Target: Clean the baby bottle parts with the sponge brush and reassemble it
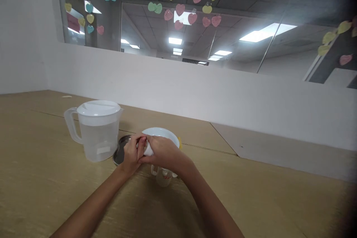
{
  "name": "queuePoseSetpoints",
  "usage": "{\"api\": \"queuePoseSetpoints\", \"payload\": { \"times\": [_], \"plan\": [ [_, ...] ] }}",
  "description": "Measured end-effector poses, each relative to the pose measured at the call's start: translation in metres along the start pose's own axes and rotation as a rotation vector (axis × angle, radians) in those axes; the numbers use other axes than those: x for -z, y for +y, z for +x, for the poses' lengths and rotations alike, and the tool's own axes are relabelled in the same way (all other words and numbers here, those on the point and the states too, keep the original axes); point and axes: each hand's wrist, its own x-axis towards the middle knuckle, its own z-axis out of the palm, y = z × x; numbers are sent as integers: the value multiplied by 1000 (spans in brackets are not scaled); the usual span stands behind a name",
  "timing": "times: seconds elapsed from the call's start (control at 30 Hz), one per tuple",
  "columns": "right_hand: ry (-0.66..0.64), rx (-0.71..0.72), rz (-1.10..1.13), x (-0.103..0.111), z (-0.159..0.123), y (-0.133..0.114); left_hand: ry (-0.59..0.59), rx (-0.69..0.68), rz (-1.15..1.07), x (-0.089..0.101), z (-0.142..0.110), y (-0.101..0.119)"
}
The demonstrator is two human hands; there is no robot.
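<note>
Over the table my left hand (134, 154) and my right hand (164, 151) meet, fingers closed together. A small white thing (148, 151) shows between them, possibly paper or cloth; most of it is hidden by the fingers. Just below my right hand stands a small clear measuring cup (163, 179) with a handle and red markings. Behind the hands sits a white bowl (160, 131), partly covered by them. A dark round metal tray (119, 153) lies to the left, touching or close behind my left hand.
A large translucent pitcher (100, 134) with a white lid stands on the left, its handle turned left. Something yellow (180, 142) peeks out beside the bowl. The wooden table (251, 193) meets a white wall (167, 85) under a window with heart-shaped notes.
</note>
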Motion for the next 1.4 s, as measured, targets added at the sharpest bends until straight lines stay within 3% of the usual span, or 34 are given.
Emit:
{"api": "queuePoseSetpoints", "payload": {
  "times": [0.27, 0.47, 0.83, 1.2, 1.4],
  "plan": [
    [-36, 201, 13, -7, 4, 7, 28, 465, -447, -6, 13, 22],
    [-51, 224, 4, -7, 1, 8, 24, 663, -665, -10, 17, 25],
    [6, 86, -109, 14, -5, -2, 75, 506, -577, -11, 5, 33],
    [36, 61, -218, 5, 2, 6, 160, 379, -420, -8, 4, 28],
    [32, 66, -130, 6, 1, 17, 101, 409, -317, -8, 4, 28]
  ]
}}
